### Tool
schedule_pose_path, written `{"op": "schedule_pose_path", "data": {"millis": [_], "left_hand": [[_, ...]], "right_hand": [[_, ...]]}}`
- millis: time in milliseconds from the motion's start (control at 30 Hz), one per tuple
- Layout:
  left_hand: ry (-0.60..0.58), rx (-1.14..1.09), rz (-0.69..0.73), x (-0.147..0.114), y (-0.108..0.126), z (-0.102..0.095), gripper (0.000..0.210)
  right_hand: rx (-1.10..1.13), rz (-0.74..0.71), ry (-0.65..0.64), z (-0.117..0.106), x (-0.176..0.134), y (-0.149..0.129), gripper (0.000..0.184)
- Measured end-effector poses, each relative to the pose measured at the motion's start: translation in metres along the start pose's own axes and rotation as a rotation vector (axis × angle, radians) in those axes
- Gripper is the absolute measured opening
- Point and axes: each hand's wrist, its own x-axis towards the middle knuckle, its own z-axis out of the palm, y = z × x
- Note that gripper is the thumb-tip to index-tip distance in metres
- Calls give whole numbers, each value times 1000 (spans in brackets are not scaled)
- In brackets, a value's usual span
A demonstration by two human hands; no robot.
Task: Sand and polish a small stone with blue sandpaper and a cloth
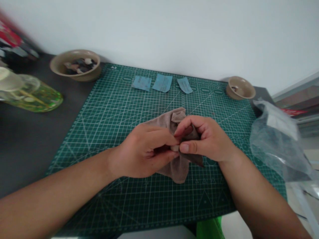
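My left hand (144, 149) and my right hand (206, 137) meet over the middle of the cutting mat. Both are closed in pinches. A brownish-grey cloth (180, 172) is bunched between and beneath them, its folds hanging out above and below. At the left fingertips shows a small pale piece (174, 148), too covered to name. The right thumb presses beside it, while a darker fold of the cloth runs under the right fingers. The left fingers hide part of the cloth.
Three blue paper slips (162, 83) lie along the back of the green cutting mat (104, 132). A bowl of dark and pale pieces (74, 76) stands back left, near a bottle of yellow-green liquid (37, 94). At right are a smaller bowl (240, 93) and a clear plastic bag (271, 146).
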Motion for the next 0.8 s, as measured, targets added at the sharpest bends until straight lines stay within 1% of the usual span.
{"op": "schedule_pose_path", "data": {"millis": [67, 133, 300, 400, 567, 667, 733, 800], "left_hand": [[4, -25, 8, 0, 1, 0, 6], [-1, -31, 13, 0, 0, 0, 6], [-65, 29, 16, 0, -2, 2, 12], [-58, 31, 15, 0, -3, 4, 14], [2, -48, -23, 1, 1, 2, 9], [-13, -81, -19, 1, 4, 0, 9], [-28, -98, -13, 1, 4, -1, 10], [-17, -123, -18, 0, 4, -1, 11]], "right_hand": [[43, 38, -13, 1, 0, 0, 30], [35, 61, -18, 1, 0, 0, 33], [-145, 18, 24, 2, 2, 1, 38], [-175, 12, 39, 1, 3, 1, 38], [16, 28, -9, 1, 1, -1, 32], [104, 57, -51, 1, 1, -2, 33], [128, 47, -67, 1, 1, -3, 35], [156, 31, -81, 1, 2, -4, 36]]}}
